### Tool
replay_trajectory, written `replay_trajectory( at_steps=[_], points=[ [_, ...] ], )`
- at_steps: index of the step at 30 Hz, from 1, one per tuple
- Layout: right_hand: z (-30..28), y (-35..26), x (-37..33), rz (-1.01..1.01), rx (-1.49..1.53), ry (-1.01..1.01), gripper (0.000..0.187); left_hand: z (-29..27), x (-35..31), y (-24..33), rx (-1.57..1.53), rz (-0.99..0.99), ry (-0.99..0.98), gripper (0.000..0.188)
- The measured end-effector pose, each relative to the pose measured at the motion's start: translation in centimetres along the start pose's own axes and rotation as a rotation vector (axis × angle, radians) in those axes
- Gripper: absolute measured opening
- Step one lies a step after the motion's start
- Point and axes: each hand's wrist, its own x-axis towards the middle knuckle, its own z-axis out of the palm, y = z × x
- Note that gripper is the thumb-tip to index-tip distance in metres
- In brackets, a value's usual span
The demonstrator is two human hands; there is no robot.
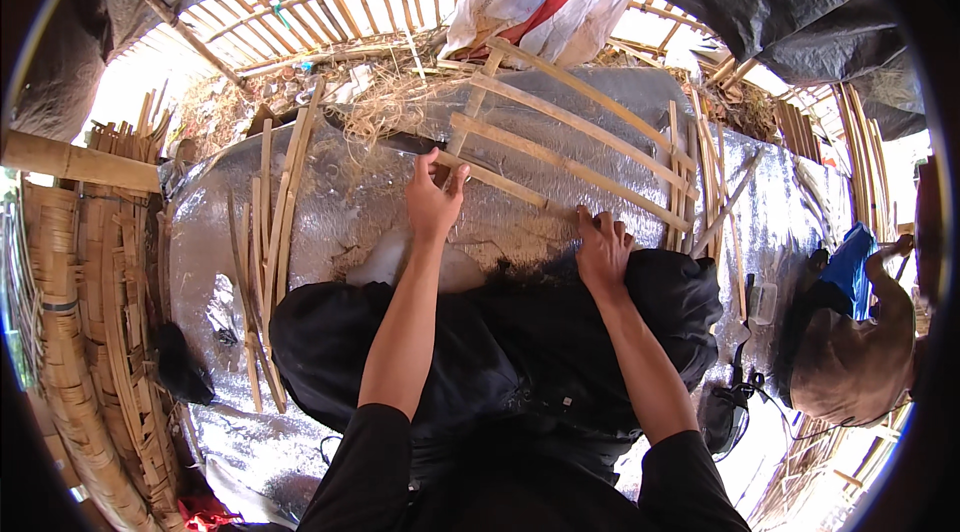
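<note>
Over my lap, my left hand (434, 200) pinches the near bamboo slat (505, 186) close to its left end, where it meets a short crosspiece (466, 124). My right hand (603, 250) has its fingers bent around the right end of that same slat. Beyond it, several more bamboo slats (570, 167) run roughly parallel, slanting down to the right, with their left ends on the crosspiece. Their right ends lie by some upright strips (680, 177). A dark flat piece (412, 143), perhaps a blade, lies just past my left hand; its shape is partly hidden.
A silvery sheet (225, 232) covers the ground under me. Loose bamboo strips (285, 202) lie at left, beside stacked bamboo (75, 332). Straw shavings (385, 112) and a white sack (490, 17) are at the back. Another person (850, 352) is partly visible at right, near a clear cup (762, 303).
</note>
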Motion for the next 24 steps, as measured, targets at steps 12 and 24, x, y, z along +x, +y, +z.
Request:
replay_trajectory(
  at_steps=[12, 24],
  points=[
    [0.2, 0.0, 0.1, -0.002, 0.053, 0.008, 0.056, -0.1, 0.1, -0.2, 0.047, 0.079, 0.009, 0.051],
    [-1.3, -0.6, 0.6, 0.071, 0.091, -0.110, 0.060, 0.5, 0.1, -0.9, 0.087, 0.042, -0.048, 0.061]
  ],
)
